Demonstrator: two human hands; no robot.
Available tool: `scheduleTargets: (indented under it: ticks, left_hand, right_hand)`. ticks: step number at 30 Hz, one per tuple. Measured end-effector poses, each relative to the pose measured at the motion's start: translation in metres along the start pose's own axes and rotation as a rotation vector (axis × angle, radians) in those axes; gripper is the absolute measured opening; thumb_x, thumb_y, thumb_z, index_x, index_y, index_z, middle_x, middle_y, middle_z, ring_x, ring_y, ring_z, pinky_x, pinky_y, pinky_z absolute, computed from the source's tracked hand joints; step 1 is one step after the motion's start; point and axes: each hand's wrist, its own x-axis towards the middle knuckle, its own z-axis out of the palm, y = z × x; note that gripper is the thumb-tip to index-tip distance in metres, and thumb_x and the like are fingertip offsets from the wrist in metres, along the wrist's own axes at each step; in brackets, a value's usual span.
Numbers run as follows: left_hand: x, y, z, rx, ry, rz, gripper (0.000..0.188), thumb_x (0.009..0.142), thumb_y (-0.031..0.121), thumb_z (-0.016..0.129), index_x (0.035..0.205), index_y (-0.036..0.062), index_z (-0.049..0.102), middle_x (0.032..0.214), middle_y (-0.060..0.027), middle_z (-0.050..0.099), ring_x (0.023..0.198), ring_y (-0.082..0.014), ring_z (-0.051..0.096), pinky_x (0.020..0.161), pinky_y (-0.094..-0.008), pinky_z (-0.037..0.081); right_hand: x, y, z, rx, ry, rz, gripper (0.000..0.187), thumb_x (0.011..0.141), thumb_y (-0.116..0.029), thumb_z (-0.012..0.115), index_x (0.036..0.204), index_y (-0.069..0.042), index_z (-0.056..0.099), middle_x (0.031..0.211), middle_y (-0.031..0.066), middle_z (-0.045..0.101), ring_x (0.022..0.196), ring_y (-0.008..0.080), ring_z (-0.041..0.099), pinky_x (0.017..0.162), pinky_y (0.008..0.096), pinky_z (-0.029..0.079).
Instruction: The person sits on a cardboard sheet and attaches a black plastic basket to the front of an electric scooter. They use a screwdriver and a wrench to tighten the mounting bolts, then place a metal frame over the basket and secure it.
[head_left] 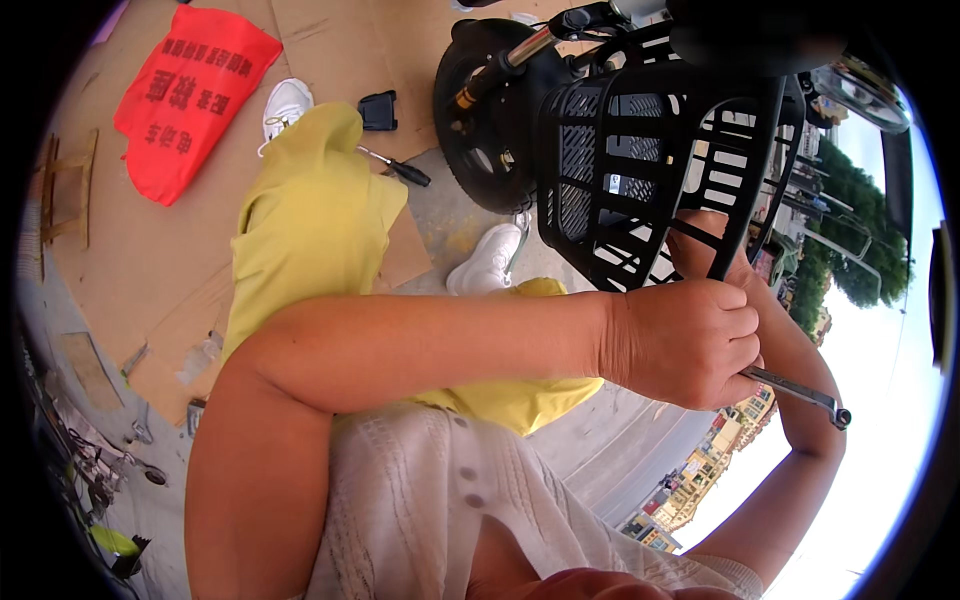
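Note:
My left hand is closed around a metal wrench, its ring end sticking out to the right past my fingers. The hand is just below the lower right edge of a black plastic basket, in front of my right forearm. That basket is mounted at the front of a two-wheeled vehicle, above its black front wheel. Partly hidden by the basket's bars, my right hand is at the basket's underside; its fingers are mostly out of sight. Whatever the wrench's other end touches is covered by my left hand.
On the ground between my white shoes lies a black-handled screwdriver, near a black plastic part. A red bag is spread on the cardboard at left. Loose tools and scraps lie at lower left. A mirror juts out at upper right.

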Motion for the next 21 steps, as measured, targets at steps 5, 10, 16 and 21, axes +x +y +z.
scheduleTargets:
  ticks: [5, 10, 16, 21]
  left_hand:
    - [-0.001, 0.0, -0.001, -0.011, -0.023, -0.003, 0.017, 0.073, 0.009, 0.067, 0.064, 0.0121, 0.053, 0.063, 0.0034, 0.043, 0.063, -0.0146, 0.049, 0.054, -0.0267, 0.036]
    - [0.002, -0.002, 0.002, -0.035, 0.021, 0.02, 0.015, 0.073, 0.011, 0.068, 0.065, 0.012, 0.055, 0.063, 0.0029, 0.043, 0.063, -0.0149, 0.048, 0.053, -0.0271, 0.035]
    - [-0.001, -0.002, -0.002, -0.019, -0.033, 0.007, 0.013, 0.071, 0.013, 0.068, 0.066, 0.0121, 0.057, 0.066, 0.0033, 0.046, 0.064, -0.0144, 0.049, 0.054, -0.0273, 0.036]
    - [0.0, 0.0, -0.002, -0.057, -0.055, 0.008, 0.013, 0.072, 0.012, 0.068, 0.066, 0.012, 0.057, 0.066, 0.0031, 0.046, 0.065, -0.0148, 0.049, 0.055, -0.0274, 0.037]
  right_hand:
    - [0.003, -0.024, -0.019, 0.518, -0.145, 0.622, 0.02, 0.092, -0.006, 0.057, 0.109, -0.003, 0.067, 0.08, 0.005, 0.066, 0.067, 0.0138, 0.059, 0.058, 0.0296, 0.049]
    - [-0.013, -0.009, 0.002, -0.298, 0.137, -0.054, 0.018, 0.09, -0.013, 0.059, 0.106, -0.007, 0.068, 0.074, 0.0087, 0.064, 0.06, 0.0201, 0.061, 0.05, 0.0339, 0.048]
    - [-0.005, -0.026, 0.004, -0.844, -0.079, -0.126, 0.022, 0.088, -0.015, 0.054, 0.105, -0.014, 0.068, 0.086, 0.009, 0.062, 0.074, 0.0264, 0.065, 0.059, 0.0373, 0.052]
    - [-0.004, 0.0, 0.018, -0.269, 0.116, 0.0, 0.028, 0.085, -0.003, 0.052, 0.106, -0.011, 0.069, 0.081, 0.0085, 0.064, 0.071, 0.0232, 0.064, 0.059, 0.0329, 0.05]
